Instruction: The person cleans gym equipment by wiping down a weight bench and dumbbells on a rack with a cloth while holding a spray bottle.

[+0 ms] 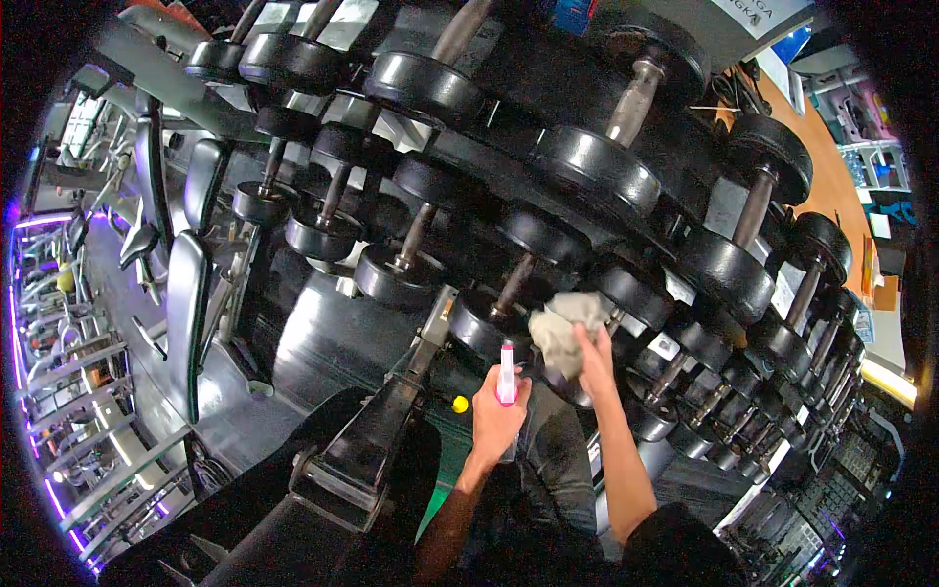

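Note:
My left hand (496, 419) is wrapped round a spray bottle (507, 376) with a white and pink spray head pointing away from me. Bunched in my right hand (594, 366) is a pale grey-beige cloth (555, 338), slightly blurred. The cloth overlaps a black dumbbell (634, 290) on the lower tier and covers part of it; whether it presses on the weight I cannot tell. Just left of the cloth lies another dumbbell (515, 284) with a metal handle, close beyond the spray head. Most of the bottle's body is hidden by my left hand.
Several dumbbells, one large (599, 168), fill the tiered rack (469, 149) running across the view. A black metal bench frame (342, 479) stands close on my left. Padded benches (188, 323) are farther left. A yellow ball-like object (460, 403) shows near my left hand.

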`<state>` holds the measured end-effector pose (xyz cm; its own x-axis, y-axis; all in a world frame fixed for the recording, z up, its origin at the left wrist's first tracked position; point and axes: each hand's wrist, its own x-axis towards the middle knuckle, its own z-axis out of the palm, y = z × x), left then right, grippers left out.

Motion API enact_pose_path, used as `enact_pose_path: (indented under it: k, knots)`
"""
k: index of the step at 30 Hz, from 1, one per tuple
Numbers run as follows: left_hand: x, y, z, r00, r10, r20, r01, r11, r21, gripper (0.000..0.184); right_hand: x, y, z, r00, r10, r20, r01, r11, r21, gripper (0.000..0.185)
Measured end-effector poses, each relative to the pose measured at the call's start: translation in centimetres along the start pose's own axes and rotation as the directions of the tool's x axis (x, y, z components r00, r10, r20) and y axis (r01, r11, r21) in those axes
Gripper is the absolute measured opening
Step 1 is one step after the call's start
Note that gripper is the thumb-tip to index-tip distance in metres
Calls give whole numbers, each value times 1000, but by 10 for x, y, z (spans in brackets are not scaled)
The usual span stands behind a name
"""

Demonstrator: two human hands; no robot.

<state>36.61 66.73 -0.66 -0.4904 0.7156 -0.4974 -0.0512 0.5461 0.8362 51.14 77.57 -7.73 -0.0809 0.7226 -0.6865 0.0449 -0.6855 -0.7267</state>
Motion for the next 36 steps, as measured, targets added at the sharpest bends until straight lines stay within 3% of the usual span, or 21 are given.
enact_pose_path:
  k: [1, 2, 3, 5, 6, 9, 12, 15, 17, 18, 19, 21, 22, 25, 27, 28, 29, 31, 32, 34, 36]
  knots:
    - [0, -1, -1, 1000, 6, -4, -6, 1000, -13, 20, 19, -3, 4, 979, -168, 120, 204, 877, -436, 34]
    - [0, 2, -1, 1000, 8, -3, -8, 1000, -10, 20, 28, -12, 20, 882, -398, 253, 471, 728, -499, 27]
    - [0, 8, -3, 1000, -16, 8, 17, 1000, -10, 20, 33, -23, 42, 716, -576, 396, 692, 508, -513, 22]
    - [1, 8, -5, 999, -41, 23, 41, 999, -3, 20, 47, -46, 71, 428, -610, 666, 823, -40, -566, 32]
    - [3, 5, -6, 999, -45, 22, 45, 999, 1, 20, 55, -35, 78, 431, -613, 662, 822, -36, -569, 32]
    - [3, 10, -10, 997, -82, 12, 82, 996, -42, 21, 70, -3, 91, 579, -512, 635, 781, 126, -612, 38]
    - [4, 12, -13, 995, -98, -3, 98, 992, -83, 21, 59, 2, 93, 600, -540, 591, 793, 305, -527, 39]
    - [3, 15, -12, 994, -109, 3, 109, 990, -84, 21, 47, 8, 84, 702, -342, 625, 698, 505, -508, 34]
    - [3, 16, -11, 991, -133, -13, 130, 982, -140, 22, 67, 11, 69, 779, -191, 597, 601, 499, -625, 32]
    - [3, 14, -10, 991, -133, -13, 130, 982, -138, 22, 81, 5, 63, 780, -16, 626, 477, 663, -578, 32]
    - [3, 12, -10, 994, -108, -18, 105, 986, -132, 22, 95, -3, 61, 692, 25, 721, 530, 660, -532, 33]
    - [4, 10, -9, 996, -88, -26, 84, 988, -128, 22, 93, -33, 58, 643, 161, 749, 366, 794, -486, 34]
    - [5, 12, -11, 995, -101, -16, 98, 988, -119, 21, 89, -36, 63, 691, 24, 723, 329, 880, -343, 33]
    - [4, 14, -10, 995, -97, 13, 98, 983, -153, 22, 73, -55, 96, 849, -117, 515, 416, 749, -516, 33]
    - [4, 17, -10, 997, -76, 24, 79, 978, -191, 24, 80, -28, 129, 747, -468, 472, 624, 738, -256, 38]
    - [3, 22, -9, 995, -100, 6, 98, 965, -244, 20, 102, 3, 140, 824, -222, 521, 509, 694, -509, 34]
    - [3, 25, -8, 992, -125, -10, 117, 948, -295, 17, 96, 3, 155, 817, -114, 565, 520, 569, -637, 38]
    - [4, 27, -11, 998, -59, -36, 49, 975, -217, 17, 91, 15, 175, 779, -296, 552, 626, 407, -665, 40]
    - [4, 28, -13, 998, 7, -63, -16, 990, -143, 18, 96, 16, 180, 783, -295, 548, 622, 416, -664, 40]
    - [3, 33, -16, 996, -56, -74, 47, 992, -121, 19, 109, 14, 188, 839, -76, 538, 527, 359, -771, 40]
    - [4, 34, -17, 990, -108, -88, 99, 989, -108, 19, 106, 11, 184, 836, -70, 545, 532, 348, -772, 40]
